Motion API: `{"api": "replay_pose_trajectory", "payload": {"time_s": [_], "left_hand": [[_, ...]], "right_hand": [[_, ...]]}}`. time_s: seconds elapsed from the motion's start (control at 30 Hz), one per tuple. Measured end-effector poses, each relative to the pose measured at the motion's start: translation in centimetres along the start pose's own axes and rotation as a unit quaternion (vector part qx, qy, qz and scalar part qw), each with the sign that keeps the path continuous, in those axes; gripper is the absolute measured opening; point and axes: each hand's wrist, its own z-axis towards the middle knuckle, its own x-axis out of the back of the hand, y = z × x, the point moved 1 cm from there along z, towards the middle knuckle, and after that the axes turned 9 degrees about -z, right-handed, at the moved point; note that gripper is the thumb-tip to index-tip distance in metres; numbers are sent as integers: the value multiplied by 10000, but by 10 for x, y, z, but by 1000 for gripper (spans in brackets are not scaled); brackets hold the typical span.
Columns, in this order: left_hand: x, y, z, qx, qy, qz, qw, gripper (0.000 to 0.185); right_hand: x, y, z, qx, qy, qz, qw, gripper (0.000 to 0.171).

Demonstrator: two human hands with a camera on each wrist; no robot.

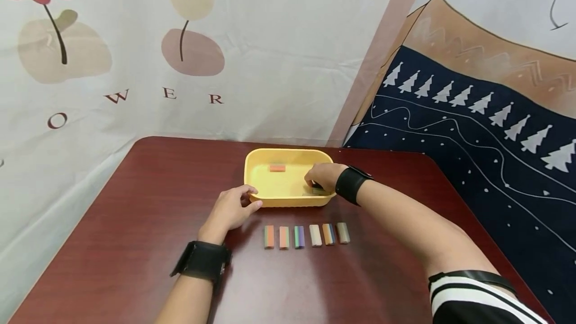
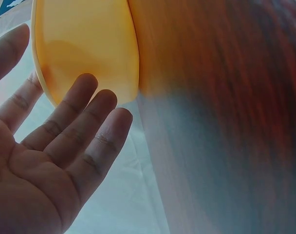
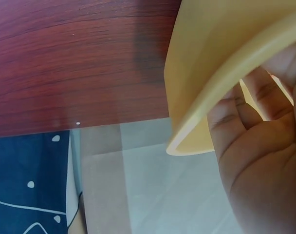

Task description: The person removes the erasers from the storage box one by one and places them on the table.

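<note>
A yellow plastic tray (image 1: 288, 152) stands in the middle of a dark red table (image 1: 135, 224). One orange block (image 1: 277, 167) lies inside it near the far wall. My right hand (image 1: 320, 176) reaches into the tray's near right corner, fingers curled down on a small dark block (image 1: 318, 188) that is mostly hidden. In the right wrist view those fingers (image 3: 255, 97) sit behind the tray rim (image 3: 201, 112). My left hand (image 1: 234, 209) rests at the tray's near left corner. Its fingers (image 2: 84, 122) are straight, close to the tray wall (image 2: 89, 44).
Several small coloured blocks (image 1: 306, 235) lie side by side in a row just in front of the tray. A flower-print cloth hangs behind the table, and a dark blue tree-patterned cloth (image 1: 472, 129) covers the right side. The table edge (image 3: 89, 127) runs close by the tray.
</note>
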Motion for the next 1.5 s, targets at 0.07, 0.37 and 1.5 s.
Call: {"api": "replay_pose_trajectory", "payload": {"time_s": [0.07, 0.37, 1.5], "left_hand": [[-1, 0, 0, -7, 5, 38, 10000, 31], [-4, 2, -1, 22, -50, 6, 10000, 33], [-2, 4, -3, -72, -124, 145, 9998, 34]], "right_hand": [[-1, -1, -2, -5, -13, -22, 10000, 25], [-1, -1, -7, -332, -66, 151, 9993, 29], [-76, -29, -143, -1953, 2100, 4201, 8610, 15]]}}
